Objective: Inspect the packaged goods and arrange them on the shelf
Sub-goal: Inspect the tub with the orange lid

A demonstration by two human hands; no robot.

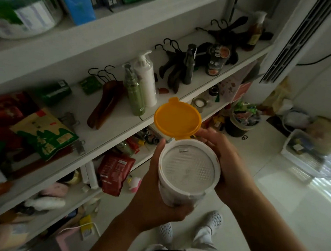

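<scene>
I hold a white round canister (188,169) in front of the white shelf (110,133). Its orange hinged lid (177,118) stands flipped open, and a silvery foil seal covers the mouth. My left hand (155,187) grips the canister's left side and underside. My right hand (224,160) wraps around its right side, with the fingertips near the lid hinge. On the middle shelf board lie a green and yellow packet (46,134) and red packets (5,112) at the left.
A green spray bottle (135,92) and a white pump bottle (147,81) stand mid-shelf among dark hangers (178,69). A dark can (217,60) and a brown bottle (254,33) sit further right. A red bag (114,169) lies lower down. Bins and boxes crowd the floor at the right.
</scene>
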